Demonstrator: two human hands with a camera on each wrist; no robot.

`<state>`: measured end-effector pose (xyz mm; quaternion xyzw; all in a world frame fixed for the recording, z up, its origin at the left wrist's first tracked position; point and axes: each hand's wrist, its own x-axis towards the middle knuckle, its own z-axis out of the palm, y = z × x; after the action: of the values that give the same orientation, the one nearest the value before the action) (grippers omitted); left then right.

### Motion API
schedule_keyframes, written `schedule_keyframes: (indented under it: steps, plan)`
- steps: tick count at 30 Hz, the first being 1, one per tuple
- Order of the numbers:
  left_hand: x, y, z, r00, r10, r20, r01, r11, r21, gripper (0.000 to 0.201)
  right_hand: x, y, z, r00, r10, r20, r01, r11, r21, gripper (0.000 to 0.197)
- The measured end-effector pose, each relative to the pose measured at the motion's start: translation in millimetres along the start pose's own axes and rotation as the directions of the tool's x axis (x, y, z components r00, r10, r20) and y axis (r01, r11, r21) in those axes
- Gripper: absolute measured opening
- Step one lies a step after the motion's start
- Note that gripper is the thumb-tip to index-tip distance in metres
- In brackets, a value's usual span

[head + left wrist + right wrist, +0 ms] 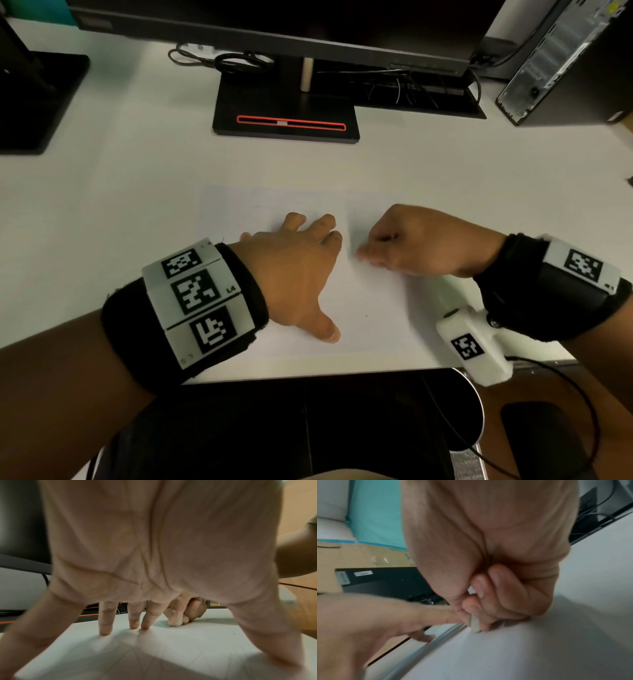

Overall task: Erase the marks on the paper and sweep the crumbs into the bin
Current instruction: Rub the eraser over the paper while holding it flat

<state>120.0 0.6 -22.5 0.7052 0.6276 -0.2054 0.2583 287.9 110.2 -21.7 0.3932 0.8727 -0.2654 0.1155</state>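
Note:
A white sheet of paper point(370, 301) lies on the white desk in front of me. My left hand point(294, 270) is spread flat on it, fingers point(105, 622) straight and pressing the sheet down. Just to its right, my right hand point(411, 243) is curled and pinches a small white eraser point(475, 624), whose tip touches the paper point(522, 649). The eraser point(175, 623) also shows in the left wrist view beyond my fingers. A tiny dark speck point(366, 315) sits on the sheet near my left thumb. Faint pencil lines point(171, 655) cross the paper.
A monitor stand point(286, 113) with a red slot stands behind the paper, with cables beside it. A computer tower point(561, 61) is at the far right. A second black stand point(37, 99) is at far left. A round metal bin point(469, 411) sits below the desk edge.

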Motion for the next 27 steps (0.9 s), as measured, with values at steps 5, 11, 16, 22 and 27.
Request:
schedule_keyframes:
  steps: [5, 11, 16, 22, 27]
  plan:
    - [-1, 0, 0, 1.0, 0.001, -0.001, -0.001, 1.0, -0.017, 0.125, 5, -1, -4, 0.997, 0.016, -0.076, -0.017, 1.0, -0.018, 0.044]
    - [-3, 0, -1, 1.0, 0.0, 0.006, 0.0, 0.999, -0.032, 0.129, 8, 1, -5, 0.997, 0.052, -0.059, -0.048, 0.997, 0.066, 0.042]
    - [-6, 1, -1, 1.0, -0.014, 0.013, 0.014, 0.999, -0.031, 0.131, 4, -8, 3, 1.0, -0.006, 0.017, 0.005, 0.999, 0.034, 0.043]
    - [-8, 3, -3, 0.999, -0.027, 0.036, 0.027, 1.0, 0.004, 0.129, 13, 2, -7, 0.993, 0.076, -0.087, -0.071, 0.995, 0.063, 0.042]
    - [-8, 3, -4, 0.999, -0.027, 0.04, 0.027, 1.0, 0.008, 0.129, 14, 2, -7, 0.997, 0.071, 0.035, -0.076, 0.985, 0.157, 0.04]
